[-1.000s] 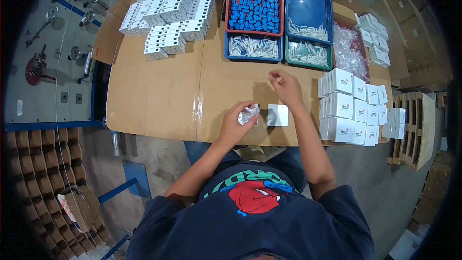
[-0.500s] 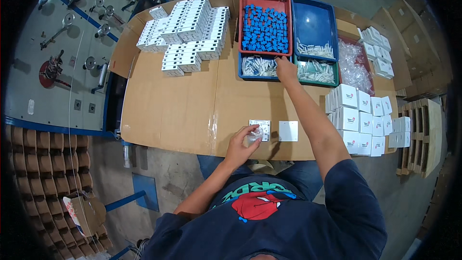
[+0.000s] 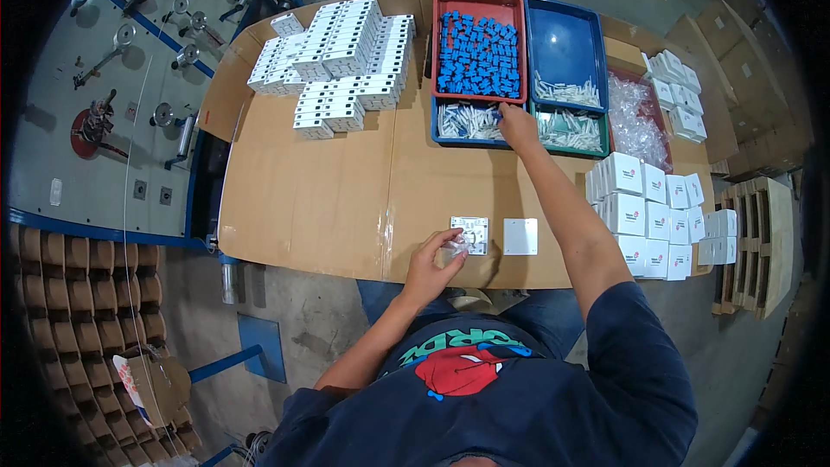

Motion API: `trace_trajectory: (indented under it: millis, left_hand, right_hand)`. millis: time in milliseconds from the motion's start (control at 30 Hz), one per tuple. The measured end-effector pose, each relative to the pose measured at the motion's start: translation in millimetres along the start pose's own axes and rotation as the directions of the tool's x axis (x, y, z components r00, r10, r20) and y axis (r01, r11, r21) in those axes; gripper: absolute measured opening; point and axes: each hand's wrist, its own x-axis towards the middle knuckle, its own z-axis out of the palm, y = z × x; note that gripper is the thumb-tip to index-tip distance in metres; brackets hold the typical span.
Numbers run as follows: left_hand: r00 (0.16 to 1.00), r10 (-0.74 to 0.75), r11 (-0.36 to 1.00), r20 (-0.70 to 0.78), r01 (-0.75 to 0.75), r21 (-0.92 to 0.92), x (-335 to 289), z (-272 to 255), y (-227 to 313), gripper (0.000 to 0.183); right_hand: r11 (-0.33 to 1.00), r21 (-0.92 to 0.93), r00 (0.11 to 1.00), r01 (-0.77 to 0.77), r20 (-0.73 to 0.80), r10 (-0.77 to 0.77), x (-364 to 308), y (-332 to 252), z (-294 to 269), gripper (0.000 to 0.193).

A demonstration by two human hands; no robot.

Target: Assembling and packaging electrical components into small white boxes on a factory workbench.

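My left hand (image 3: pixel 430 272) is closed on a small clear plastic bag (image 3: pixel 456 245), held over the left edge of a white square plate with fittings (image 3: pixel 471 233). Just right of it lies a plain white square plate (image 3: pixel 520 237). My right arm stretches far forward. Its hand (image 3: pixel 519 130) is at the right end of a blue tray (image 3: pixel 471 143) of slim white pieces (image 3: pixel 464 120), close to a green tray (image 3: pixel 575 152) with similar pieces. The right fingertips are pinched together, and what they hold is too small to make out.
A red tray (image 3: pixel 478 0) of small blue parts overlaps the blue tray's back. Beside it sits another blue tray (image 3: pixel 564 39). Stacked white switch-like units (image 3: pixel 346 60) stand far left. White boxes (image 3: pixel 627 214) and a red tray of clear bags (image 3: pixel 635 117) stand right. Cardboard (image 3: pixel 303 190) covers the table.
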Motion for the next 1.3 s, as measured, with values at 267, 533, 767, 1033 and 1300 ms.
trace_trajectory:
  millis: [267, 533, 767, 1033, 1300]
  left_hand:
    - [1.000, -0.012, 1.000, 0.015, 0.013, -0.023, 2.7, 2.5, -2.4, 0.039]
    - [1.000, -0.012, 1.000, -0.011, 0.012, -0.016, 2.6, 1.7, -3.7, 0.040]
    - [1.000, -0.016, 1.000, -0.001, 0.016, -0.019, 9.2, 5.5, -1.2, 0.041]
    - [1.000, -0.017, 1.000, -0.002, 0.017, -0.018, 7.5, 6.0, -0.2, 0.041]
    - [1.000, -0.026, 1.000, -0.006, 0.026, -0.002, 7.9, 5.1, -6.8, 0.041]
  right_hand:
    - [0.999, -0.036, 1.000, 0.004, 0.010, -0.004, 1.1, 12.5, 4.6, 0.015]
    - [0.930, 0.366, 0.993, -0.029, -0.097, 0.070, 2.8, 12.1, -5.5, 0.015]
    - [0.640, 0.665, 0.918, -0.385, 0.204, 0.341, -2.8, 26.2, -8.5, 0.018]
    - [0.988, 0.153, 0.995, -0.028, 0.095, 0.013, -15.1, -9.6, -17.3, 0.012]
    - [0.998, 0.054, 0.997, -0.027, 0.074, 0.023, -6.0, -17.8, -1.3, 0.011]
